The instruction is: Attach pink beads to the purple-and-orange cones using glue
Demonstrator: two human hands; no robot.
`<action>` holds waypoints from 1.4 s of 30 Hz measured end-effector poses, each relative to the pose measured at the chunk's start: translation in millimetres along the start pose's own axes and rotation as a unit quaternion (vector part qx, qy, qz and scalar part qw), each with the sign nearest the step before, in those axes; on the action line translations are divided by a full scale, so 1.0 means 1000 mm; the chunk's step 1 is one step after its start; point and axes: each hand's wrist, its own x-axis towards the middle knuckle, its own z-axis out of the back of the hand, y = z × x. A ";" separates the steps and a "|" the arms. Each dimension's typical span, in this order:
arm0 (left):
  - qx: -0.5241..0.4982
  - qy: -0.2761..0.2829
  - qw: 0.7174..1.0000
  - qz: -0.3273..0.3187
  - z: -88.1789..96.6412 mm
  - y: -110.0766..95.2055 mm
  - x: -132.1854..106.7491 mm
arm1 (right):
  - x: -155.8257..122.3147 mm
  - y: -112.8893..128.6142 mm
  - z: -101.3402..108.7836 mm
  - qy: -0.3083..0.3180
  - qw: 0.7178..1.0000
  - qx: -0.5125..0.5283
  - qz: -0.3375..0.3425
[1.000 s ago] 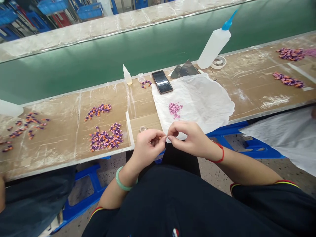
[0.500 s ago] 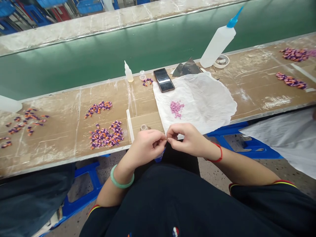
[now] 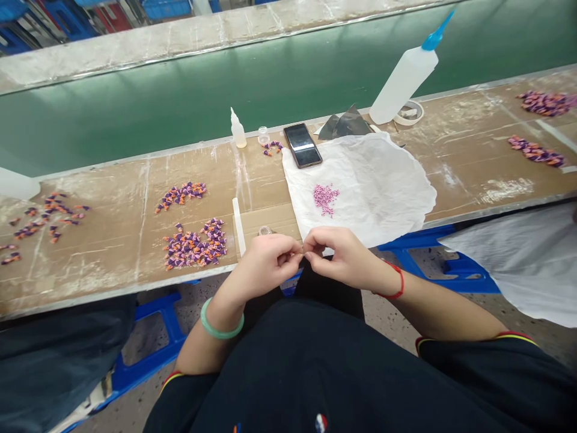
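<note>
Little had shifted since the earlier frame: the left hand [image 3: 269, 264] and right hand [image 3: 343, 258] stayed fingertip to fingertip just off the near edge of the brown cardboard-covered workbench [image 3: 112, 264]. Both were pinched shut on a tiny pale piece [image 3: 305, 251] (too small to identify), just in front of the crinkled white plastic sheet [image 3: 383, 186] bearing a small heap of pink beads [image 3: 325, 198].

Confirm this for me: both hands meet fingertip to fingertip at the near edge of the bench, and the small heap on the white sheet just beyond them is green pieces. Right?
Not quite. In the head view the left hand and right hand do meet fingertip to fingertip at the near edge of the bench. But the small heap on the white sheet just beyond them is pink pieces, not green.
</note>
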 end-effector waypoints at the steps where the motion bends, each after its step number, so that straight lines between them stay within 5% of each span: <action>1: -0.006 -0.001 1.000 0.003 0.000 0.000 0.000 | 0.001 0.000 0.000 0.002 1.000 0.008 -0.006; 9: -0.173 -0.058 0.972 0.147 0.012 0.010 -0.015 | 0.010 0.003 0.001 0.049 0.995 0.086 -0.020; 17: -0.319 -0.149 0.893 0.281 0.013 0.047 -0.062 | 0.052 -0.024 -0.011 0.101 0.983 -0.133 0.077; 21: -0.356 -0.162 0.867 0.309 0.008 0.056 -0.074 | 0.081 -0.031 -0.020 0.177 0.951 -0.240 0.080; 26: -0.357 -0.165 0.867 0.306 0.010 0.058 -0.077 | 0.104 -0.027 -0.026 0.248 0.907 -0.332 0.075; 33: -0.370 -0.164 0.864 0.299 0.012 0.062 -0.079 | 0.112 -0.024 -0.030 0.272 0.879 -0.382 0.081; 38: -0.397 -0.179 0.849 0.298 0.007 0.063 -0.076 | 0.110 -0.020 -0.024 0.242 0.913 -0.320 0.077; 42: -0.412 -0.251 0.835 0.265 0.003 0.052 -0.069 | 0.097 -0.007 -0.018 0.197 0.977 -0.080 0.001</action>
